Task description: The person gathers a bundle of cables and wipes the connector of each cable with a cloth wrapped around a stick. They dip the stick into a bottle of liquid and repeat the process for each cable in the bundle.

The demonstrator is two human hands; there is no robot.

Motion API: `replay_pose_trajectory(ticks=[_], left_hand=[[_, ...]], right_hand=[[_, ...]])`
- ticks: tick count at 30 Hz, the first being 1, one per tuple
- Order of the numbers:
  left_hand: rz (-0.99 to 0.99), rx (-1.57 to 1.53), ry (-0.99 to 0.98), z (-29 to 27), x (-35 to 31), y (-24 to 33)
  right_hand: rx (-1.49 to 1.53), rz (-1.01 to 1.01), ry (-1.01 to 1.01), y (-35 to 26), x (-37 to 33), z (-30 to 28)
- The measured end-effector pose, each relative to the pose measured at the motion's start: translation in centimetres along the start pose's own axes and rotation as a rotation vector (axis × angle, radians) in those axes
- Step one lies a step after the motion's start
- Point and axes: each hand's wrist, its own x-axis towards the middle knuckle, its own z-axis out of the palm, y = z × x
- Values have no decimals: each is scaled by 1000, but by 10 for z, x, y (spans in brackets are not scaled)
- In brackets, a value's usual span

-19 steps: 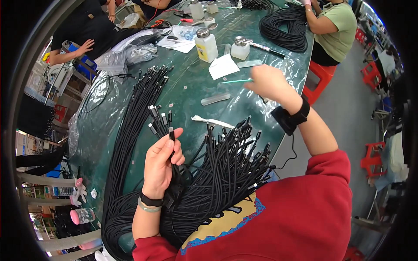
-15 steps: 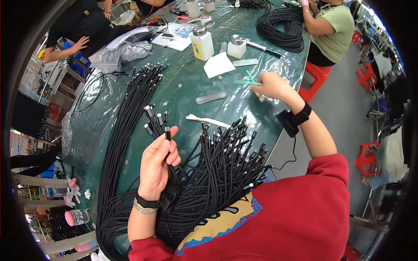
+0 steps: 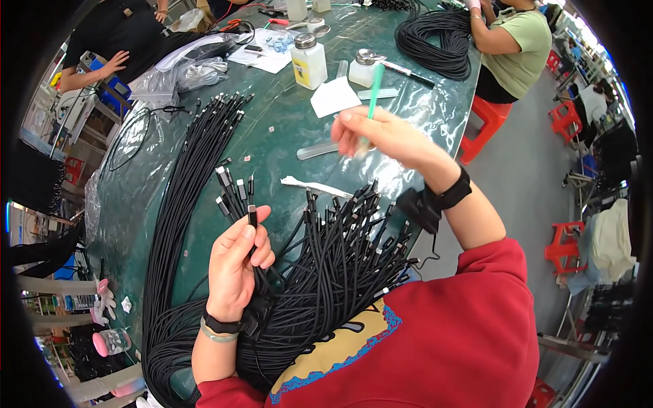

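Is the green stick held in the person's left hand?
No, the right hand holds the green stick, while the left hand pinches a black cable connector.

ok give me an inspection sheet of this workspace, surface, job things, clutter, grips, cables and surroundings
Surface: green tabletop, glossy, reflecting light.
Job's things: black cable connector, metal tip up; green stick, blurred.
Clutter: metal-capped bottle, white paper, clear strip and twisted white strip lie beyond the near cables.
Grips: left grip pinches the connector, other cable ends beside it; right grip holds the stick above the table.
Cables: near bundle tangled before the person; long bundle to the left; coil at the far right.
Surroundings: seated co-worker on a red stool; another person upper left.
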Motion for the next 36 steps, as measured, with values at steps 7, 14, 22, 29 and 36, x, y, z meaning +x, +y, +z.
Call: replay_pose_trajectory(ticks=[7, 14, 22, 29, 36], left_hand=[[-11, -1, 10, -2, -2, 3], [-29, -47, -15, 1, -4, 4], [-38, -49, -10, -2, -5, 3], [-47, -68, -22, -5, -5, 3], [-41, -73, -37, -8, -5, 4]], right_hand=[[-1142, 230, 260, 61, 2, -62], [-338, 165, 103, 41, -8, -33], [230, -362, -32, -18, 6, 91], [-42, -559, -2, -20, 13, 111], [-51, -519, 12, -21, 13, 112]])
